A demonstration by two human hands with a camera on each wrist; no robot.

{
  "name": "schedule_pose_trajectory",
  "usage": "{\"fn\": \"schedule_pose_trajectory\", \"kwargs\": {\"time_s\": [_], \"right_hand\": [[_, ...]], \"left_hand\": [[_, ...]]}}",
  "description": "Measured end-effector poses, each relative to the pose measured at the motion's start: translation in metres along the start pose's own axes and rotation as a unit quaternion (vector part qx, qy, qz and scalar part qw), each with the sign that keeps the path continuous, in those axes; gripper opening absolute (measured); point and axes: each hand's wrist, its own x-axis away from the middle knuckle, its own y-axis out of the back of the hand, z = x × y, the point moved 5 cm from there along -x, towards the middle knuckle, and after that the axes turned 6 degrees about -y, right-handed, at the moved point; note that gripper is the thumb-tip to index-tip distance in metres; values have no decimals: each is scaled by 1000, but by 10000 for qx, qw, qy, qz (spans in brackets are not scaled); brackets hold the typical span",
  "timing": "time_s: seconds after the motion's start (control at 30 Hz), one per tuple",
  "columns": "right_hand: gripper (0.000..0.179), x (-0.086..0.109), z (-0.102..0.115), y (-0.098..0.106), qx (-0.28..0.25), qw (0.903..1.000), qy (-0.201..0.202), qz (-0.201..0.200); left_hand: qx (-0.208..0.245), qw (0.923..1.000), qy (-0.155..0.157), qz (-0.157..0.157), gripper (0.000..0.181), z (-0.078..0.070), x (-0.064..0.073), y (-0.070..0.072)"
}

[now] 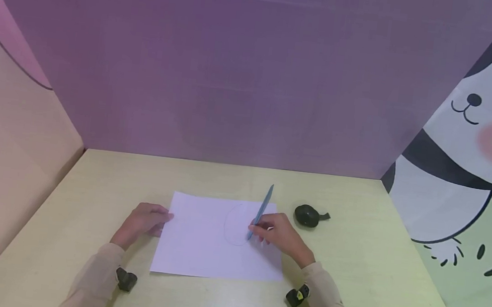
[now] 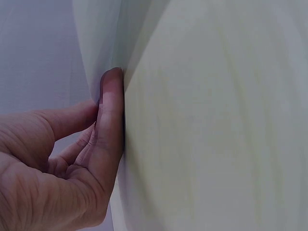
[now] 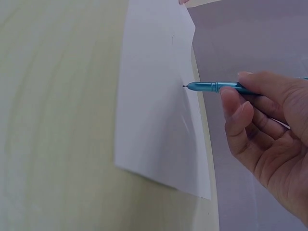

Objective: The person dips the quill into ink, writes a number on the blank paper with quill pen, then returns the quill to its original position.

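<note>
Left to right: one left wall (image 1: pixel 10 147), pink above and beige below, with a dark scalloped line; two sleeves, beige cloth, each with one small black wrist device, left (image 1: pixel 125 280) and right (image 1: pixel 297 297); two hands; one paper (image 1: pixel 193 254); one pen (image 1: pixel 264 203); one black object (image 1: pixel 307 215), glossy and rounded, with a short flat tab on its right; one panda (image 1: pixel 435 210) printed on the right wall.

The left hand (image 1: pixel 145 219) pinches the paper's left edge between thumb and fingers. The paper is white, smooth and rectangular, lying on the pale wood-grained table (image 1: pixel 57 253). Right of its middle runs one thin curved line (image 1: pixel 225 222), roughly oval. The right hand (image 1: pixel 281 236) grasps the pen over the paper's right half. The pen is slim, blue and shiny. Its long axis slants, tip down towards the near side and slightly left, tail up and away. Whether the tip touches, I cannot tell.
</note>
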Motion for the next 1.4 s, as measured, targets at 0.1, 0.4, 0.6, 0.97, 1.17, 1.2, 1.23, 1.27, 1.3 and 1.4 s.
{"fn": "schedule_pose_trajectory", "kwargs": {"time_s": [0.1, 0.4, 0.6, 0.97, 1.17, 1.2, 1.23, 1.27, 1.3, 1.4], "right_hand": [[15, 0, -1, 1, -15, 10000, -8, -52], [13, 0, -2, 4, -82, 9997, 6, -218], [13, 0, 0, 5, -57, 9996, -16, -286], [13, -3, 0, 5, 14, 9987, 135, -500], [15, -7, -3, 3, -68, 9983, -52, -568], [15, -7, -3, 3, -85, 9982, -63, -590], [15, -8, -3, 3, -93, 9981, -68, -612], [16, -9, -4, 3, -106, 9979, -63, -631], [16, -9, -4, 3, -125, 9978, -47, -646], [16, -10, -4, 2, -162, 9974, -53, -700]], "left_hand": [[57, 10000, 9, 13, 43, 2, -1, 0], [-72, 10000, 2, 23, 43, 2, -1, 0], [-57, 10000, 25, 47, 43, 4, -1, 0], [-84, 9999, 86, -26, 43, 3, -3, 1], [8, 10000, 60, -11, 44, 3, -2, 0], [36, 10000, 52, -11, 44, 3, -2, 0], [66, 10000, 44, 1, 45, 3, -2, 0], [87, 10000, 46, -1, 46, 3, -2, 1], [119, 9999, 45, 4, 46, 4, -2, 1], [134, 9999, 58, 6, 46, 4, -3, 1]]}}
